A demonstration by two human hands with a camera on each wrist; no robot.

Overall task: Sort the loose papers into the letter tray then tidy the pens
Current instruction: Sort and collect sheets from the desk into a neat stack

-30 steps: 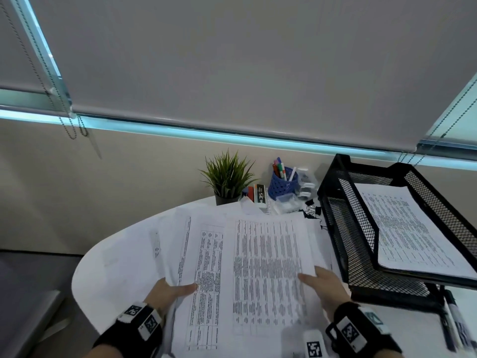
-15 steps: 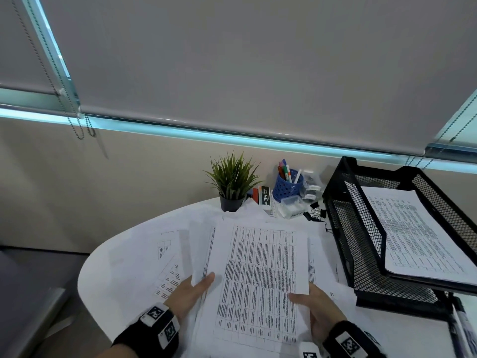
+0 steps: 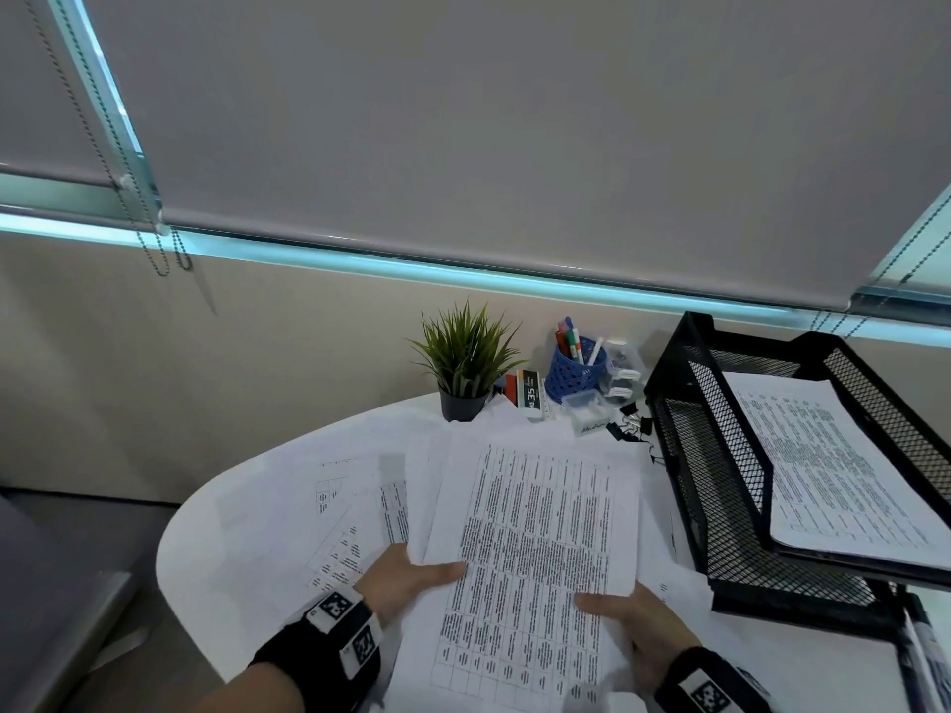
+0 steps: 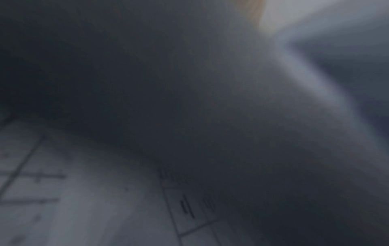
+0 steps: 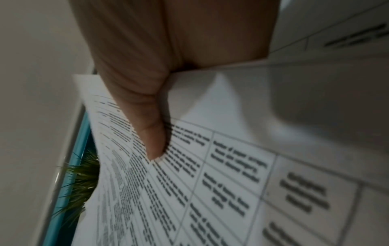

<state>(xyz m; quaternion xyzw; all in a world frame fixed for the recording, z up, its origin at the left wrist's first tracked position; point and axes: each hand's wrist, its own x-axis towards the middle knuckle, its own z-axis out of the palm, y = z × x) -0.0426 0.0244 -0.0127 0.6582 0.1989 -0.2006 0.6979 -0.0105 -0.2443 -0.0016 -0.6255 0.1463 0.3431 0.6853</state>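
White counter [image 3: 247, 512] sits under a grey blind. My left hand [image 3: 406, 578] and right hand [image 3: 635, 627] each pinch a side of the printed sheet [image 3: 535, 548], above other loose papers [image 3: 350, 512] beside the black letter tray [image 3: 720, 496].

Two hands, one two-tier letter tray [image 3: 710, 486] mid-right, one potted plant [image 3: 465, 362] and one pen cup [image 3: 574, 375] at centre, with perhaps five pens [image 3: 574, 342].

I see matt white paper sheets [image 3: 535, 548] on a smooth white table [image 3: 206, 548], black metal mesh letter tray [image 3: 720, 506] at three o'clock, blue plastic pen cup [image 3: 571, 378].
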